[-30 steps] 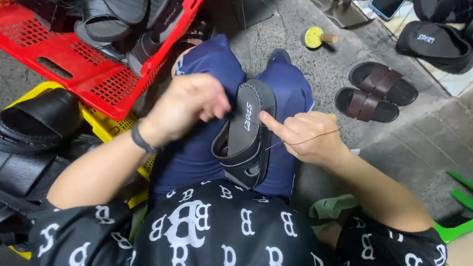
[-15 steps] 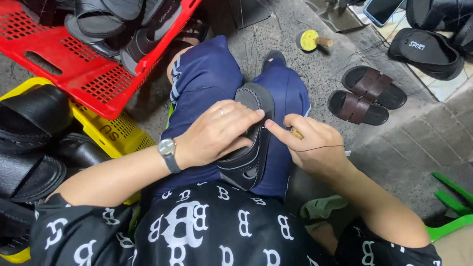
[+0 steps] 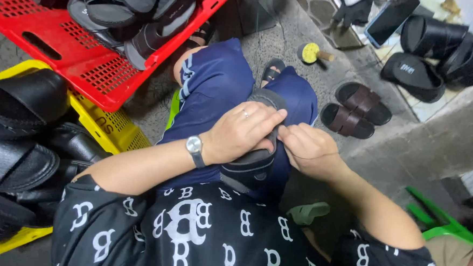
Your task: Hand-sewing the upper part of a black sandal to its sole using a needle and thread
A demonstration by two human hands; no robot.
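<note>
concrete floor, red crate (image 3: 89,66) nearby; both hands' fingers (image 3: 264,118) clasp black sandal (image 3: 248,166).

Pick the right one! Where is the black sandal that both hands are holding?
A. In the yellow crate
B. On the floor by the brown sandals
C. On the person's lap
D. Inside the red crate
C: the left hand and right hand hold the black sandal over the blue shorts, apart from the red crate and yellow crate.

The black sandal (image 3: 251,161) looks like matt rubber; at ten o'clock the red crate (image 3: 89,66) is glossy perforated plastic; the floor (image 3: 284,38) is rough speckled concrete; the wristwatch (image 3: 194,145) is shiny metal
</note>
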